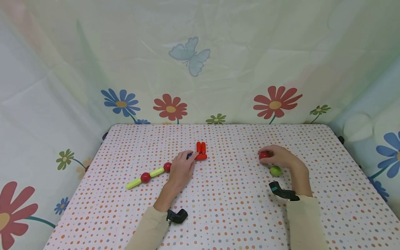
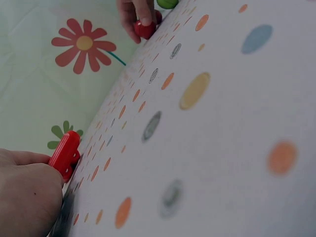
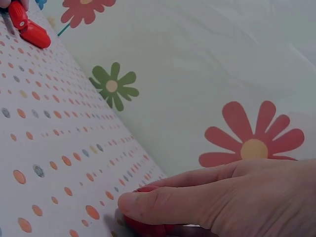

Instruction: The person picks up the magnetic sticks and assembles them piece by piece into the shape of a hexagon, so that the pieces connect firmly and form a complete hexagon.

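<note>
My left hand (image 1: 181, 169) curls round a dark blue ball (image 1: 189, 156), mostly covered by its fingers, with the thumb against a red stick (image 1: 201, 157). Two more red sticks (image 1: 201, 147) stand side by side just beyond that stick, their near ends at it. From under the left hand a row runs toward the lower left: a red ball (image 1: 167, 167), a yellow-green stick (image 1: 157, 172), another red ball (image 1: 145, 177) and a second yellow-green stick (image 1: 133, 183). On the right, my right hand (image 1: 282, 157) grips a red ball (image 1: 264, 155) between thumb and fingers, low over the table.
A green ball (image 1: 275, 171) lies just below the right hand. The dotted tablecloth (image 1: 231, 194) spreads between the two arms. Behind the table's far edge hangs a flowered curtain (image 1: 231, 86), with more curtain at both sides.
</note>
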The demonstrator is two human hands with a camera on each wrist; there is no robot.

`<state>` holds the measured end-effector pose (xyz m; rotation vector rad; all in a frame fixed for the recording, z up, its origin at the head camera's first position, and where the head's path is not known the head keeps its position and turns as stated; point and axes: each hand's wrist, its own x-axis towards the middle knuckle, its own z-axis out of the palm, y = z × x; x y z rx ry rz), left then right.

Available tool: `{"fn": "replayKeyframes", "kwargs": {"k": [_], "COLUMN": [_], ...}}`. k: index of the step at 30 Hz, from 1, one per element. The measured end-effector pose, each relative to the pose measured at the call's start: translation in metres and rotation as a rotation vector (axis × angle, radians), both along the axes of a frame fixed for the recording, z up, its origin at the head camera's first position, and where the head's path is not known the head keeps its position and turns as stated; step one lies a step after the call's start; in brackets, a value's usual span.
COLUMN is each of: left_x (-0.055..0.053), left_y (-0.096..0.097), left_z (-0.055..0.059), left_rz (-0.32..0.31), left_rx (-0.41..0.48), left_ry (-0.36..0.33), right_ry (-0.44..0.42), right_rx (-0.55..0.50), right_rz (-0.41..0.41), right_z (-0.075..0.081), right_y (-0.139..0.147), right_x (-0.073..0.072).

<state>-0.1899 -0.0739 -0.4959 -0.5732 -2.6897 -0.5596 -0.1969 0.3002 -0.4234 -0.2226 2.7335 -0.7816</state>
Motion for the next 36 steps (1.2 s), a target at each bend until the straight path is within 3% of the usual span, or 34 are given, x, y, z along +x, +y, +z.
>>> {"fn": "replayKeyframes", "kwargs": {"k": [5, 11, 20, 28, 36], "left_x": [0.001, 0.002, 0.001, -0.001, -0.002], "left_y": [0.000, 0.000, 0.000, 0.000, 0.000], "left_z": [0.001, 0.001, -0.001, -0.001, -0.002], "left_rz": [0.000, -0.010, -0.027, -0.071, -0.065], "left_rx": [-0.013, -0.018, 0.005, 0.014, 0.009], "left_ry": [0.018, 0.051, 0.093, 0.124, 0.121], "right_ry": [0.019, 0.093, 0.049, 0.046, 0.019], "right_rx": [-0.042, -0.254, -0.428, -0.541, -0.575], "right_rz": [-0.029, -0.006, 0.057, 0.055, 0.047], "right_z": [0.000, -0.009, -0.035, -0.048, -0.055], "right_y": [-0.015, -0.062, -0.135, -0.148, -0.148], "right_x": [-0.001, -0.011, -0.012, -0.012, -0.014]}}
